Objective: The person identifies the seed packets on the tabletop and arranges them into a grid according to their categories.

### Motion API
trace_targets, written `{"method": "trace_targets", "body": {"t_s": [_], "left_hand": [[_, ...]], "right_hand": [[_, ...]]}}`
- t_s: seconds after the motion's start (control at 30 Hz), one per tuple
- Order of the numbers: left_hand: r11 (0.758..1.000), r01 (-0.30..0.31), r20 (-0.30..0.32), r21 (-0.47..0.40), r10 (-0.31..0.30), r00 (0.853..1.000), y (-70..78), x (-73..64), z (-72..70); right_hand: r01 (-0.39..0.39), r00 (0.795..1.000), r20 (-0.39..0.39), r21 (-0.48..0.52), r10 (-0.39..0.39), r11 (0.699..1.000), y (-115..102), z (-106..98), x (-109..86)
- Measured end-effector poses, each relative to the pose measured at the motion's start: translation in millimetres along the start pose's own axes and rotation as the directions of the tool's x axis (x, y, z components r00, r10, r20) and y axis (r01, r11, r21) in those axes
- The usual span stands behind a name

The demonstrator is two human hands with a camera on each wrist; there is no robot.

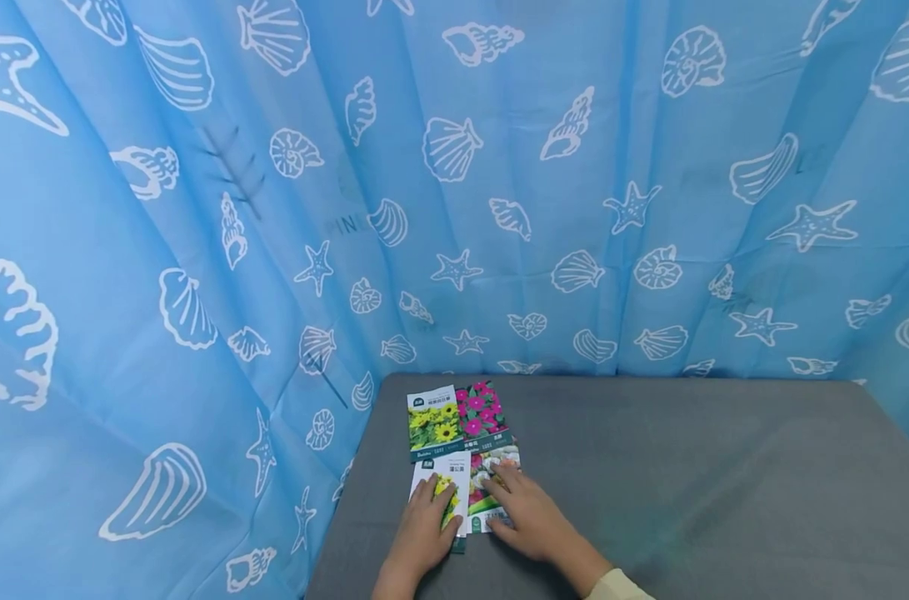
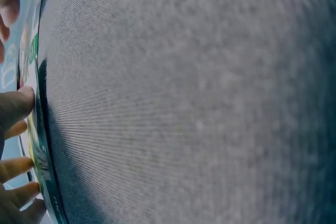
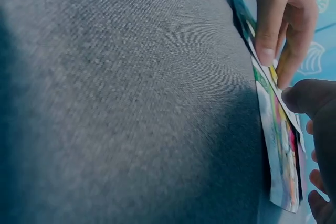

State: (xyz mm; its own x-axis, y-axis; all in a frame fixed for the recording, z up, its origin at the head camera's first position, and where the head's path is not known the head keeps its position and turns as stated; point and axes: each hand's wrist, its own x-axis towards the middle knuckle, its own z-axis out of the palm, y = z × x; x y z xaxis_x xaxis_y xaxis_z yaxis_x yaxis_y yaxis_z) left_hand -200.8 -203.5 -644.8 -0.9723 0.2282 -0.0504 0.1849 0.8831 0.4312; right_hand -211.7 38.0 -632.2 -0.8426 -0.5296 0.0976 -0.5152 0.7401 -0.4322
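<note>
Several flower seed packets lie close together near the table's left side. At the upper left is a packet with yellow flowers [image 1: 433, 429], beside a packet with magenta flowers [image 1: 482, 410]. Below them, a white-topped packet with yellow blooms [image 1: 445, 463] lies under my left hand [image 1: 422, 525], whose spread fingers rest on it. A dark green strip [image 1: 459, 546] shows past its near edge. My right hand [image 1: 532, 515] touches the packet with mixed white and pink flowers [image 1: 484, 493], fingers extended over its right side. The right wrist view shows that packet's edge overlapped by its neighbour.
The packets lie on a table covered in grey cloth [image 1: 679, 475], which stretches away to the right. A blue curtain [image 1: 514, 167] printed with white shells and starfish hangs behind the table and along its left side.
</note>
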Motion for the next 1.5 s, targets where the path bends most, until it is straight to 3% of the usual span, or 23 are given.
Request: {"method": "trace_targets", "body": {"t_s": [0.47, 0.8, 0.9, 1.13, 1.5], "left_hand": [[1.0, 0.003, 0.039, -0.011, -0.002, 0.999, -2.2, -1.2, 1.8], [1.0, -0.009, 0.037, 0.015, 0.008, 0.999, 0.8, -3.8, 4.8], [0.999, -0.013, 0.043, 0.038, 0.012, 0.999, -0.7, -5.2, 8.0], [1.0, -0.031, 0.039, -0.002, 0.031, 0.999, -1.9, -7.7, 11.2], [1.0, -0.008, 0.076, -0.017, 0.009, 0.997, -6.5, -6.2, 15.4]], "right_hand": [[-0.006, 0.995, 0.097, -0.046, 0.011, 0.999, -1.3, 10.8, 22.9], [-0.022, 0.988, 0.149, -0.049, 0.029, 0.999, 3.2, 16.2, 24.4], [-0.023, 0.988, 0.152, -0.051, 0.031, 0.998, 3.2, 16.7, 23.7], [-0.009, 0.991, 0.135, -0.068, 0.018, 0.998, 6.0, 23.4, 19.3], [0.015, 0.992, 0.129, -0.104, -0.001, 0.994, 9.9, 29.6, 15.8]]}}
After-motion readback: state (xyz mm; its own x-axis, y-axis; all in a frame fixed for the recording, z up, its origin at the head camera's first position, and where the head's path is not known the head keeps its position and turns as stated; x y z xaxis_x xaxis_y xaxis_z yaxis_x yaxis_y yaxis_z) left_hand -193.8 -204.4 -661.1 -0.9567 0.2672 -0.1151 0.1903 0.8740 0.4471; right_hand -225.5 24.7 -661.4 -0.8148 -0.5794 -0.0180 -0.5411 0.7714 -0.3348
